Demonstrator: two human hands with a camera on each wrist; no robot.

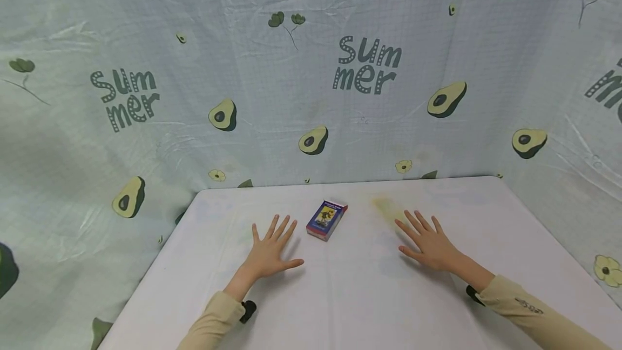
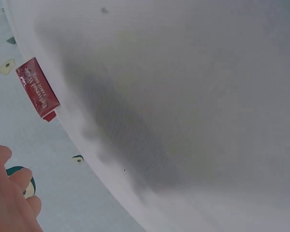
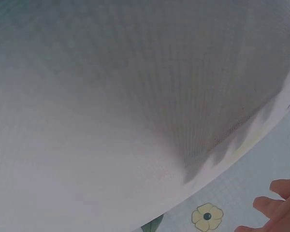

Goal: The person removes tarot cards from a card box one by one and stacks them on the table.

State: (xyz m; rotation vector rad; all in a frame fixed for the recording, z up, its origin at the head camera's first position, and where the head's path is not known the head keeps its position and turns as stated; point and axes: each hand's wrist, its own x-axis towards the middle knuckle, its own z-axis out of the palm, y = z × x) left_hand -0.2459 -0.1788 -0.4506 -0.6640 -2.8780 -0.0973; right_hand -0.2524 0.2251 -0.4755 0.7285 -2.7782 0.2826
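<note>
Grip is relaxed on both sides: the fingers of the left hand (image 1: pixel 269 255) are straightened and fanned wide, the thumb stretched inward, and those of the right hand (image 1: pixel 431 244) are likewise spread, with both backs turned upward. Whether the palms are rested on the white surface (image 1: pixel 350 296) or held just above it cannot be told. Between the hands, set farther back and nearer the left fingertips, a tarot deck box (image 1: pixel 326 220) is laid flat, apart from both, with its far end slanted to the right. Its upper face is printed blue around a yellow picture panel; in the left wrist view, white lettering is seen on a red side. A faint yellow patch (image 1: pixel 386 209) is shown beyond the right fingertips. Beige sleeves (image 1: pixel 211 320) are worn, with a black device (image 1: pixel 248 311) seen at each wrist. Behind, a pale cloth (image 1: pixel 272 80) is printed with avocados, flowers and "summer".
</note>
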